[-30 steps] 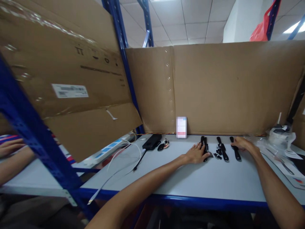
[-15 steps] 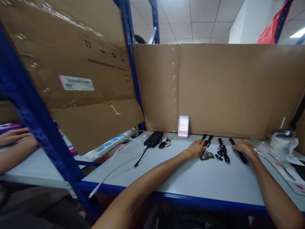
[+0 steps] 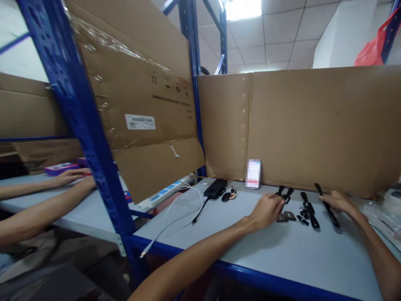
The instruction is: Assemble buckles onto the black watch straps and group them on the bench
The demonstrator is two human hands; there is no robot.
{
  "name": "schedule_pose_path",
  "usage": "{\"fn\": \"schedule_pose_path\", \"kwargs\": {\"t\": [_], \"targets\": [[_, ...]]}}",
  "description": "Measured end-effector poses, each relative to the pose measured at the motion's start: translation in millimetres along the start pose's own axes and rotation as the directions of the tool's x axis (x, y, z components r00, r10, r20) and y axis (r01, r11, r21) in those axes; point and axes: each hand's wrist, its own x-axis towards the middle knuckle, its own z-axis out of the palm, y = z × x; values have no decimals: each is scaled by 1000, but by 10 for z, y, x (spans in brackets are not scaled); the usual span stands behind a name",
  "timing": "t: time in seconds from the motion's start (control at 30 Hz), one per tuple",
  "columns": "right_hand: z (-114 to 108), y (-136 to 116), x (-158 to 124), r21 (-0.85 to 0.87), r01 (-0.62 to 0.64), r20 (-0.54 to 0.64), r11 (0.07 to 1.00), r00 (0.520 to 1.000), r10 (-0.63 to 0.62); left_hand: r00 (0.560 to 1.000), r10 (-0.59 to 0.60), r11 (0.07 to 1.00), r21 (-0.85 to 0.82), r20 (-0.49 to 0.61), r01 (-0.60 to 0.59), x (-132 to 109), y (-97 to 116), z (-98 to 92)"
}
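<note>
My right hand [image 3: 338,201] pinches a slim black handle-shaped piece [image 3: 332,217] near its upper half; the piece tilts, its upper end toward the back. My left hand [image 3: 266,210] has its fingers bent and together beside two thin black pieces [image 3: 287,195]; whatever lies under the fingertips is hidden. Just below those fingers are flat dark-grey plates with cut-outs [image 3: 288,216]. Between the hands lies another black handle-shaped piece [image 3: 313,219], with several small black parts [image 3: 303,215] beside it.
A phone [image 3: 253,173] leans against the cardboard back wall [image 3: 313,125]. On the left are a black box-like device [image 3: 215,189], keys with a fob [image 3: 228,195], white cables [image 3: 175,228] and a power strip [image 3: 164,192]. Clear plastic packaging [image 3: 384,213] lies right. Another person's arms [image 3: 46,205] rest on the neighbouring table.
My view has swung left. The right hand has shifted the black handle-shaped piece slightly, apparently raising it. My left hand has drawn back a little from the thin black pieces, its fingers more bent.
</note>
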Motion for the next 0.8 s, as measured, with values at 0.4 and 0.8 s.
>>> {"fn": "schedule_pose_path", "kwargs": {"t": [0.4,0.8], "targets": [[-94,-1346,-1051,-283,652,-101,704,709,-698,829,-212,333,-759,518,560,115,-319,-532],[21,-1404,-1128,-302,693,-9,655,685,-729,898,-223,882,-315,378,351,83,-241,-128]]}}
